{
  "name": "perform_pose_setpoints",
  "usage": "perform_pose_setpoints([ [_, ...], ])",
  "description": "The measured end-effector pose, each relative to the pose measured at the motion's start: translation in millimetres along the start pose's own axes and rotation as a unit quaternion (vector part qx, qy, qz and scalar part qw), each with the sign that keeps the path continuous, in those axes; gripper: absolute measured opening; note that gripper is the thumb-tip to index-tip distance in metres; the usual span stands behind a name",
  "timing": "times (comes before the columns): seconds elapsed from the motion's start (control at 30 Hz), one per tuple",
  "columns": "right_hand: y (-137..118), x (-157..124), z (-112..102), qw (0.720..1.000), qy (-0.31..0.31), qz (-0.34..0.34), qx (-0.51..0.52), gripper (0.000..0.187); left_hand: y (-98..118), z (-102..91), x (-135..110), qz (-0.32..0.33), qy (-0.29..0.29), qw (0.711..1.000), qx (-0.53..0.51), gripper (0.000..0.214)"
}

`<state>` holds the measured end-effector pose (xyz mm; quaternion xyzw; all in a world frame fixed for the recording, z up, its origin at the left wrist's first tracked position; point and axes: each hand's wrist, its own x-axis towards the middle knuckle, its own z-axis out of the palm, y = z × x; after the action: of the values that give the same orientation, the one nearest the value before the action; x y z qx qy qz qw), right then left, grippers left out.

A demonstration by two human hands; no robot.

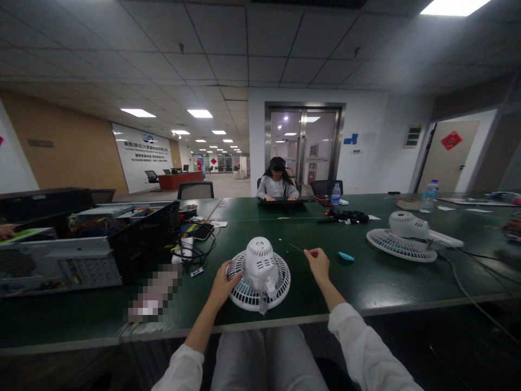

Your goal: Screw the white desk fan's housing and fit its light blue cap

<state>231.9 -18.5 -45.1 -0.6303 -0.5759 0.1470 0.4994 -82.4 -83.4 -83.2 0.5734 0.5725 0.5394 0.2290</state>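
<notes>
A white fan head [260, 260] lies face down on the green table in front of me, with its round slotted grille underneath and its motor housing on top. My left hand [223, 285] grips the left rim of the grille, thumb on top. To the right of the fan, my right hand [318, 264] is closed in a pinch on a thin metal rod [297, 247], which points left towards the far side of the housing without touching it. A small light-blue piece [345, 256] rests on the table just right of that hand.
Opened computer cases [81, 244] and a tangle of cables [199, 244] occupy the left. Another white fan [407, 233] lies at the right, its cord running over the table edge. Across the table sits a person [278, 182]. Plastic bottles [336, 194] stand farther back.
</notes>
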Motion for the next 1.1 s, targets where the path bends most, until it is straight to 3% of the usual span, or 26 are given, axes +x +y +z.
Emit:
perform_pose_setpoints([
  [0.13, 5.8, -8.3, 12.3, 0.987, -0.063, -0.002, -0.148, 0.013, 1.5, -1.5, -0.8, -0.004, -0.002, 1.0, 0.001, 0.056],
  [0.27, 1.3, -6.3, 12.3, 0.969, -0.073, -0.039, -0.232, 0.017, 3.5, -2.5, -1.5, -0.012, -0.007, 1.0, 0.001, 0.055],
  [0.5, 31.2, 20.5, -41.8, 0.938, 0.004, -0.019, -0.346, 0.038, 4.0, -0.4, 0.1, -0.015, -0.027, 0.999, -0.013, 0.057],
  [0.67, 59.7, 36.7, -66.2, 0.931, -0.024, 0.024, -0.364, 0.031, 3.9, 0.9, 0.5, -0.004, -0.014, 1.0, -0.011, 0.054],
  [0.9, 52.7, 47.1, -44.8, 0.949, -0.112, -0.033, -0.294, 0.028, 5.2, 0.6, -1.5, -0.001, -0.004, 1.0, 0.007, 0.055],
  [1.1, 43.5, 39.9, -29.9, 0.952, -0.124, -0.045, -0.276, 0.033, 2.1, 1.6, -0.8, 0.006, -0.002, 1.0, 0.009, 0.054],
])
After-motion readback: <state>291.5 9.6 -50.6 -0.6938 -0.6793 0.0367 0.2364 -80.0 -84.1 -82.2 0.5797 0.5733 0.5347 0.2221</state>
